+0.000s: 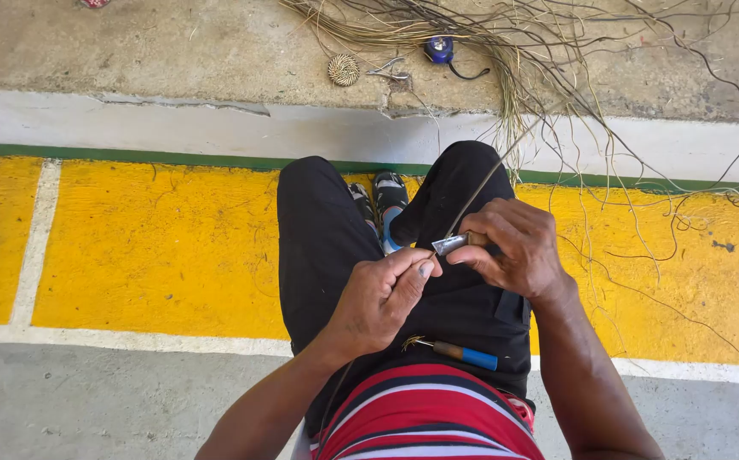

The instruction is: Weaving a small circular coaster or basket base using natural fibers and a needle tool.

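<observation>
Left hand [382,298] pinches a thin fibre strand [480,187]; right hand [514,247] clasps a small blade [449,245] against it.

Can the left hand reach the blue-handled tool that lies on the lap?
Probably yes. The left hand pinches a thin strand, but the blue-handled tool lies uncovered on the lap just beside its wrist, with nothing between them; it must first drop the strand.

1. Right hand [512,247] and left hand [382,296] sit side by side over the lap, right one slightly farther out.
2. Small blade [449,245] between them, in the right hand's fingers.
3. Thin strand [478,192] runs from the hands outward.
4. Handled tool [459,352] on the lap, nearer the body than both hands.
5. Fibre pile [506,43], coiled disc [344,70] and tape measure [439,49] on the ledge far beyond the hands.
</observation>
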